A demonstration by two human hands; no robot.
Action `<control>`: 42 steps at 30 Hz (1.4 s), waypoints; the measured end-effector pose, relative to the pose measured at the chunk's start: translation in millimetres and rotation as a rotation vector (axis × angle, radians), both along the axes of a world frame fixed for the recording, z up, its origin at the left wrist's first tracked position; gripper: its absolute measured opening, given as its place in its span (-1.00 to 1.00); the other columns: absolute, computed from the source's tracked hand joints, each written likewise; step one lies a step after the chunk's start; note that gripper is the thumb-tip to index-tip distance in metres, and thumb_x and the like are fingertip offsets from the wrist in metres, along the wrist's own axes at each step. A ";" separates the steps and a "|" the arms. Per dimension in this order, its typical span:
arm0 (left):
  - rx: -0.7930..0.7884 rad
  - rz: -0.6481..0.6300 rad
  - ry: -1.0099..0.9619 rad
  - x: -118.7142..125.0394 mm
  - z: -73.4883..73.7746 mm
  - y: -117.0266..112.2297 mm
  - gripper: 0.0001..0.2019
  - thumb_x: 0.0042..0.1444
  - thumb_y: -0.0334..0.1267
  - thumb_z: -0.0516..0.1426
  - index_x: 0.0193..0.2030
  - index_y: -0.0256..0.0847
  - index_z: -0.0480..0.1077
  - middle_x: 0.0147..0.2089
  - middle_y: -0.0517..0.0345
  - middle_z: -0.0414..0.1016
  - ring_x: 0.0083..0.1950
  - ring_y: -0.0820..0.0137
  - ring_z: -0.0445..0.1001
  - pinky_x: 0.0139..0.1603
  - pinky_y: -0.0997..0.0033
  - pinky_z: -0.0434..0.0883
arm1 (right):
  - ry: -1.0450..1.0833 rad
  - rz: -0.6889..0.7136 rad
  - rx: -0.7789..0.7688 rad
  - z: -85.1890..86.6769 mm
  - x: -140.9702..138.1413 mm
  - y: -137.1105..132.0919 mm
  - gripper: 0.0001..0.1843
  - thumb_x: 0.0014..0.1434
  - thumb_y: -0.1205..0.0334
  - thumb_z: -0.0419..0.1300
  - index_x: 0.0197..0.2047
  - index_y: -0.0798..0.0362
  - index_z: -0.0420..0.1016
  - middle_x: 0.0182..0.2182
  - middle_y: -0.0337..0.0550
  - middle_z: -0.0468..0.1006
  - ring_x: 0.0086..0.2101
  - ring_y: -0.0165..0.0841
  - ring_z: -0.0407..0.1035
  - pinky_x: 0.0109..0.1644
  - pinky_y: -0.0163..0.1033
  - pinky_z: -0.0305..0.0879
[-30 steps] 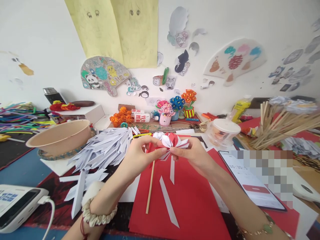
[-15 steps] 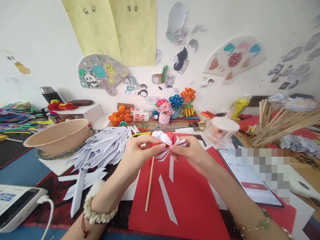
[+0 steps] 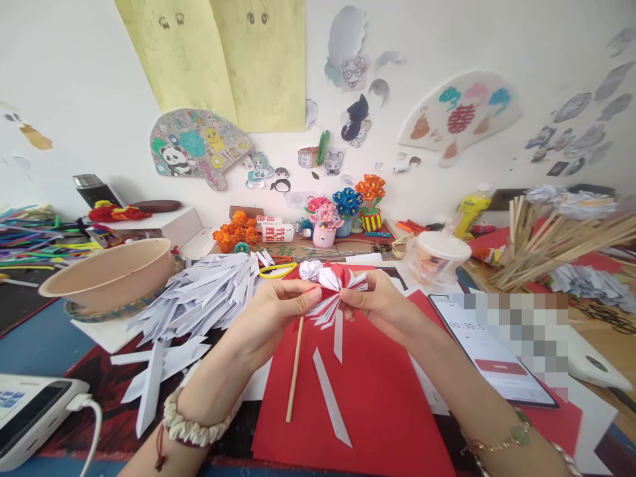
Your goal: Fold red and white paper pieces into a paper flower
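Above the red paper sheet (image 3: 377, 397), my right hand (image 3: 380, 301) pinches a fanned bunch of folded white and red paper strips (image 3: 330, 281), like a paper flower, at its gathered middle. My left hand (image 3: 281, 305) is closed with thumb and finger on a red paper strip (image 3: 328, 291) that runs to that middle. Under my left hand a thin wooden stick (image 3: 295, 377) slants down, its upper end hidden. One folded white strip (image 3: 332, 401) lies on the red sheet; another white strip (image 3: 338, 338) lies just below the bunch.
To the left are a heap of folded white strips (image 3: 199, 291), a beige bowl (image 3: 106, 275) and a white device (image 3: 37, 414) with a cable. On the right lie a phone (image 3: 497, 351), a lidded tub (image 3: 440, 255) and wooden sticks (image 3: 536, 238). Small flower pots (image 3: 325, 235) stand behind.
My left thumb has drawn slightly left, away from the middle of the bunch, showing more of the red strip. My right hand keeps its hold. The view has shifted a little.
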State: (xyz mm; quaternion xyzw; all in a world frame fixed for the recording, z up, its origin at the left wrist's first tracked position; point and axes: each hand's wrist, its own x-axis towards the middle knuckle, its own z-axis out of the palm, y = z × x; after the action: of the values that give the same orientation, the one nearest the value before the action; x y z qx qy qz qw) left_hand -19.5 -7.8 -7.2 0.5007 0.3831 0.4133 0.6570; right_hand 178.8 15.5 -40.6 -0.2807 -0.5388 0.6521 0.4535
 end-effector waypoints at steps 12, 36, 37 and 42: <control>0.095 0.193 0.060 6.1 1.8 -1.5 -0.77 -0.09 -0.10 0.42 -0.44 -0.22 0.60 -0.38 0.14 0.58 -0.30 0.38 0.42 -0.13 0.36 0.30 | 0.038 -0.089 0.021 1.5 -3.6 -3.2 -0.75 -0.03 0.07 0.51 -0.38 0.03 0.64 -0.51 -0.23 0.55 -0.51 -0.42 0.34 -0.37 -0.25 0.33; 0.340 0.401 0.361 4.1 4.2 -8.4 -0.83 0.01 -0.12 0.33 -0.29 -0.14 0.61 -0.23 0.13 0.57 -0.25 0.35 0.30 -0.22 0.35 0.20 | -0.067 -0.379 0.323 1.4 -11.3 -7.1 -0.78 -0.03 0.15 0.50 -0.30 0.01 0.66 -0.37 -0.19 0.66 -0.34 -0.30 0.51 -0.20 -0.19 0.47; 0.385 0.435 0.387 4.3 4.4 -7.9 -0.85 0.01 -0.15 0.32 -0.30 -0.13 0.61 -0.24 0.13 0.58 -0.24 0.34 0.31 -0.22 0.34 0.19 | -0.092 -0.390 0.333 1.9 -11.3 -7.3 -0.79 -0.03 0.15 0.50 -0.31 0.01 0.66 -0.38 -0.19 0.66 -0.35 -0.31 0.51 -0.21 -0.20 0.46; 0.434 0.402 0.399 6.0 5.8 -6.4 -0.83 0.03 -0.13 0.30 -0.34 -0.18 0.58 -0.26 0.11 0.57 -0.22 0.31 0.38 -0.17 0.30 0.24 | -0.071 -0.343 0.300 2.9 -10.9 -7.0 -0.82 0.00 0.17 0.48 -0.32 0.01 0.65 -0.41 -0.22 0.62 -0.39 -0.38 0.46 -0.25 -0.26 0.42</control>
State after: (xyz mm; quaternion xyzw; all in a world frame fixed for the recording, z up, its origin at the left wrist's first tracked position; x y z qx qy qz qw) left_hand -13.5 -14.2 -1.4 0.6141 0.4978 0.5003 0.3533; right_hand 167.8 8.4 -37.6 -0.3204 -0.5897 0.4678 0.5751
